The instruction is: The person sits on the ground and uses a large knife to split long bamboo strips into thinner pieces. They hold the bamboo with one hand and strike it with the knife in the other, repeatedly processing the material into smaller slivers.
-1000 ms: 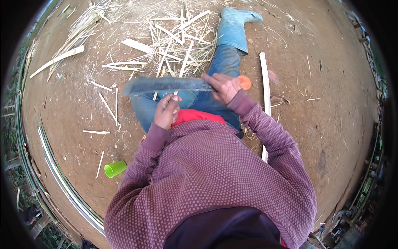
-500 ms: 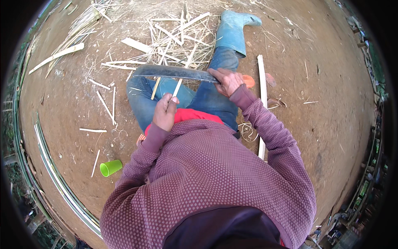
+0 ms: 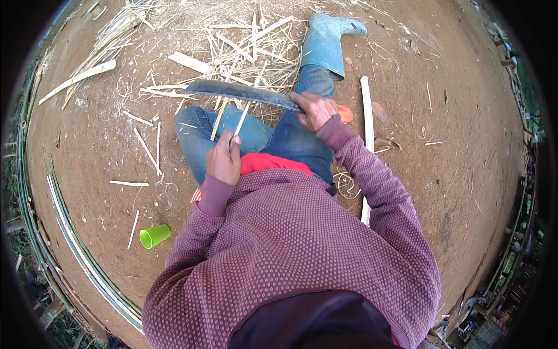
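My right hand (image 3: 317,110) is closed round the handle of a machete (image 3: 238,93), whose long dark blade points left above my legs. In my closed left hand (image 3: 225,157) is the near end of a thin pale bamboo strip (image 3: 241,121). The strip runs away from me and passes under the blade; whether the edge touches it I cannot tell. Beside it, another narrow strip (image 3: 219,119) lies across my bent left leg. The machete's handle is hidden by my fingers.
A heap of split strips and shavings (image 3: 250,55) lies beyond my legs, near my boot (image 3: 322,46). Left are a green cup (image 3: 155,236) on its side, long bamboo lengths (image 3: 81,244) and scattered slivers. A long pale piece (image 3: 367,116) lies to my right.
The machete's tip has risen away from me, so the blade now slants. My left hand has shifted slightly left with the strip, and my right hand slightly left too.
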The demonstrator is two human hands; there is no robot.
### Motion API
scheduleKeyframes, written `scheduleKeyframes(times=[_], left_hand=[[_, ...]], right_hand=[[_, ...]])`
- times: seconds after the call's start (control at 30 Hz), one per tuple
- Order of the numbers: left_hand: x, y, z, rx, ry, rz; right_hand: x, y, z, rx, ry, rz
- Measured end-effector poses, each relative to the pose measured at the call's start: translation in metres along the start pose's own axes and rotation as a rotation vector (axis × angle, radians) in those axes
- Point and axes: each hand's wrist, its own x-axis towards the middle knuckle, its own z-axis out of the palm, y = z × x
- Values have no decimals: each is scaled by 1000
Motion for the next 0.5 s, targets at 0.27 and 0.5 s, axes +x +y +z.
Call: scheduleKeyframes(times=[0.27,0.5], left_hand=[[3,5,-3,35,29,47],[1,4,-5,35,14,22]], right_hand=[[9,9,9,-44,83,2],[15,17,16,-39,27,11]])
